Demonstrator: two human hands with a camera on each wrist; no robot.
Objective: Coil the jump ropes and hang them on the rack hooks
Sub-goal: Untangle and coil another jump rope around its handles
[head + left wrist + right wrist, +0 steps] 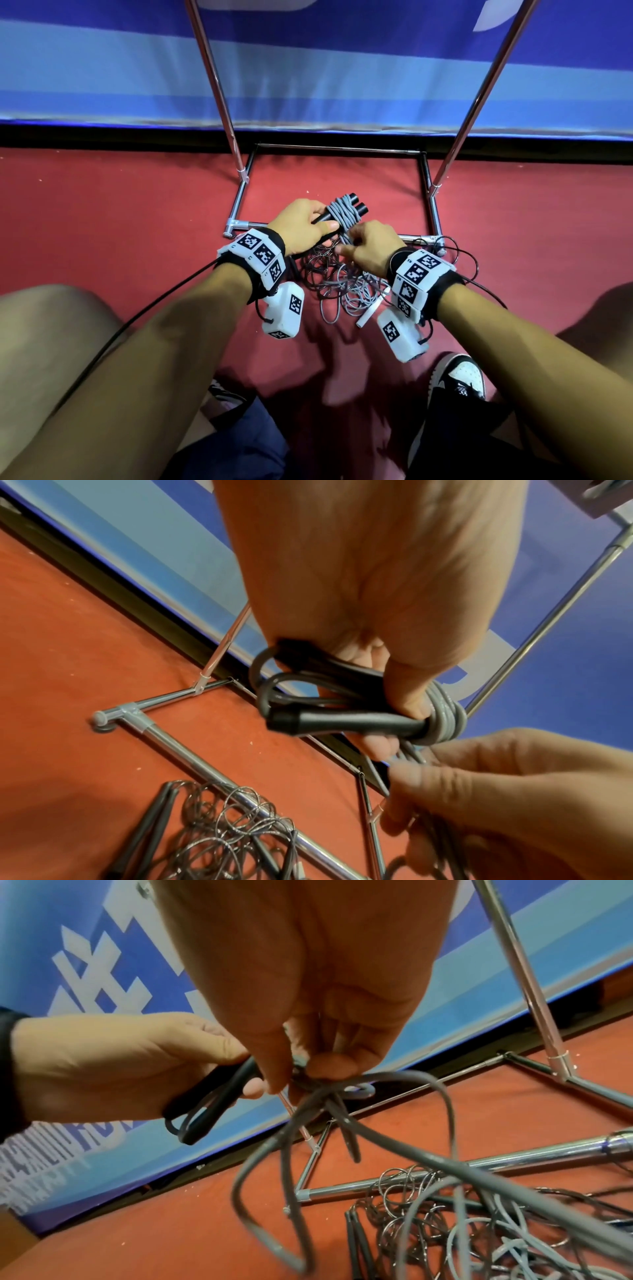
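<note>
Both forearms reach forward from the person, who crouches over the red floor (pixel 137 212), and the two hands meet just above the front bar of the rack (pixel 416 237). The left hand (pixel 301 222) has its grip closed round the two black handles (pixel 356 202) of a grey jump rope (pixel 342 214), thumb pressing on the lower part of the handles, beside the turns already wound there. The right hand (pixel 368 248) pinches the loose grey strands just below this winding, its fingers curled; how many strands it has I cannot tell.

My judgement is that the step in hand is to finish the wrapping and lock the end. To do it well, the left grip should not loosen, otherwise the turns slide along the handles. The right hand should pull each new turn tight beside the last one, not across it, and leave a loop free for the hook. No hooks are visible in these views.

Under the hands, a tangled pile of other ropes (pixel 342 284) lies on the floor, partly over the bar. The hanging strands come close to this pile and may catch there, so it is better to lift them clear.
</note>
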